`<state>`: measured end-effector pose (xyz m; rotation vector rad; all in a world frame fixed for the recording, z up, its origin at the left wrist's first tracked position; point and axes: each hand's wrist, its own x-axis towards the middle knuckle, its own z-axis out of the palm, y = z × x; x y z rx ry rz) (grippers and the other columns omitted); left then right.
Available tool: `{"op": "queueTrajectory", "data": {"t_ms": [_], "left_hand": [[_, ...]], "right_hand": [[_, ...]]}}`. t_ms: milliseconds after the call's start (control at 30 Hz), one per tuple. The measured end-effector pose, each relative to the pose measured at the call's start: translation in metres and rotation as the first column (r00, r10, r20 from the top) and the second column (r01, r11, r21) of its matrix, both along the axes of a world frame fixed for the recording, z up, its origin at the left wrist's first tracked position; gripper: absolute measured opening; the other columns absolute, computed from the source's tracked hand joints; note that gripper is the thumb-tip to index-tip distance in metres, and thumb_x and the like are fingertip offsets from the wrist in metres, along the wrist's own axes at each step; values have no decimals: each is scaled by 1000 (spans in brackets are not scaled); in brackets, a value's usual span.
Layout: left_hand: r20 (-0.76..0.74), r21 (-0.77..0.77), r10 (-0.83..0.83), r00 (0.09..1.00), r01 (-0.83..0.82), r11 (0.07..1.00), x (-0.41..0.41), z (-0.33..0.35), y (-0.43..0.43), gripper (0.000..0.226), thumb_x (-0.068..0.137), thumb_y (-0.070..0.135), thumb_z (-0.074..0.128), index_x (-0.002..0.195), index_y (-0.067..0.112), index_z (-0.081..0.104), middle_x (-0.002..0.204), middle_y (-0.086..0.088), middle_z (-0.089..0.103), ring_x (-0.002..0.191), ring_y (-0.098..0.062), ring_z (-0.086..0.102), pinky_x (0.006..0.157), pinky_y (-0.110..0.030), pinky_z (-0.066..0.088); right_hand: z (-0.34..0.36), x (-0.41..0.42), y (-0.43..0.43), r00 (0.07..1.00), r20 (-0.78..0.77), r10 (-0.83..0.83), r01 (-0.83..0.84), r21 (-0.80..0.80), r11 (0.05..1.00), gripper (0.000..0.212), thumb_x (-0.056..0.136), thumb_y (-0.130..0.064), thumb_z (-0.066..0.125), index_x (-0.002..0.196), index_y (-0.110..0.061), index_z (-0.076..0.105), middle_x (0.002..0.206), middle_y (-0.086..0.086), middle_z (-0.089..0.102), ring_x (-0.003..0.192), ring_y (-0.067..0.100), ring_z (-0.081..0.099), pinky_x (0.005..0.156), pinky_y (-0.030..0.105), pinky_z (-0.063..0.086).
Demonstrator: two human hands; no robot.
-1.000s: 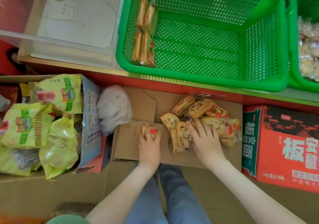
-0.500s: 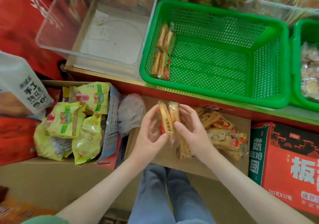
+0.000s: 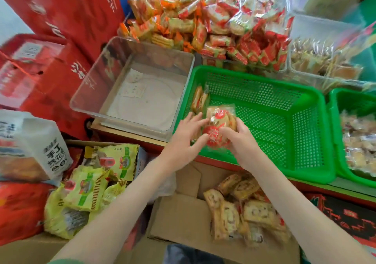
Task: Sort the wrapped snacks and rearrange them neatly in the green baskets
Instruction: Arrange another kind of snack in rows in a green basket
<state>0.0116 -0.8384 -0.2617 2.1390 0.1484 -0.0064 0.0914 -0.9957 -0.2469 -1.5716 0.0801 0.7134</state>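
Both my hands hold a small stack of wrapped snack cakes (image 3: 218, 127) over the front left corner of the big green basket (image 3: 284, 109). My left hand (image 3: 184, 136) presses the stack's left side with thumb underneath; my right hand (image 3: 241, 137) grips its right side. Two or three wrapped cakes (image 3: 199, 100) stand on edge against the basket's left wall. More wrapped cakes (image 3: 242, 206) lie piled on the cardboard box flap (image 3: 179, 215) below my arms.
A clear plastic bin (image 3: 132, 88) sits left of the basket. A second green basket (image 3: 345, 105) with pale snacks is at the right edge. Red and orange snack packs (image 3: 203, 23) are heaped behind. Yellow-green bags (image 3: 89, 184) fill a box at lower left; red cartons (image 3: 50, 60) stand left.
Both hands lifted the stack of cakes from above the cardboard box up and forward into the green basket's front left corner. The view tilted up, showing the snack heaps behind.
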Motion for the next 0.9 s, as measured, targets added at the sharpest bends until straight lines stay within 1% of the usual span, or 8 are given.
{"op": "queueTrajectory", "data": {"t_ms": [100, 200, 367, 500, 633, 700, 833, 900], "left_hand": [[-39, 527, 119, 992, -81, 846, 20, -27, 15, 60, 96, 42, 36, 149, 14, 32, 158, -11, 23, 147, -27, 11, 120, -47, 9], [-43, 717, 119, 992, -52, 695, 27, -43, 12, 65, 89, 49, 38, 141, 10, 47, 148, -18, 40, 139, -37, 31, 112, -50, 24], [0, 754, 126, 992, -83, 652, 28, -51, 8, 62, 86, 43, 37, 132, 8, 56, 142, -12, 50, 139, -37, 31, 111, -49, 18], [-11, 755, 123, 992, -72, 652, 27, -50, 7, 60, 83, 37, 36, 130, 7, 58, 141, -13, 50, 139, -38, 32, 111, -49, 19], [-27, 761, 115, 993, -55, 647, 27, -53, 7, 60, 82, 34, 33, 129, 7, 59, 141, -14, 50, 139, -38, 32, 111, -49, 19], [-27, 766, 109, 994, -49, 641, 26, -54, 7, 61, 82, 35, 32, 130, 7, 58, 143, -15, 48, 140, -38, 30, 112, -49, 17], [149, 717, 164, 975, -220, 662, 20, -52, 2, 58, 87, 34, 39, 136, 4, 48, 148, -22, 37, 138, -35, 29, 113, -47, 15], [332, 639, 180, 926, -361, 680, 6, -56, -6, 52, 89, 28, 46, 136, 6, 43, 145, -21, 33, 132, -35, 32, 110, -47, 21]], "right_hand": [[-19, 30, 3, 995, 75, 61, -35, -314, 949, 34, 91, -20, 59, 119, -23, 40, 112, 6, 59, 100, 23, 60, 87, 39, 52], [-47, 44, 11, 979, 32, 199, -149, -549, 822, 49, 91, -25, 58, 133, -17, 33, 115, 7, 56, 99, 23, 56, 82, 34, 47], [-79, 43, 37, 933, -58, 354, -313, -615, 724, 79, 98, -29, 52, 152, -10, -2, 147, 16, 39, 127, 32, 46, 101, 35, 39], [-83, 43, 60, 950, -98, 295, -292, -608, 738, 85, 100, -30, 45, 148, -14, -23, 156, 17, 23, 134, 35, 39, 110, 42, 34], [-88, 41, 59, 863, -138, 486, -450, -646, 617, 84, 101, -37, 37, 141, -21, -36, 160, 18, 4, 138, 37, 33, 113, 49, 30], [-92, 42, 51, 821, -177, 544, -516, -638, 571, 85, 101, -40, 35, 135, -27, -42, 160, 17, 7, 137, 35, 36, 114, 48, 29], [-81, 35, 43, 806, -123, 579, -452, -760, 468, 81, 98, -54, 32, 148, -24, -23, 159, 15, 12, 139, 36, 29, 114, 48, 26], [-64, 23, 40, 824, 35, 565, -317, -799, 511, 77, 96, -55, 33, 154, -19, -1, 160, 11, 13, 144, 32, 18, 116, 49, 22]]}}
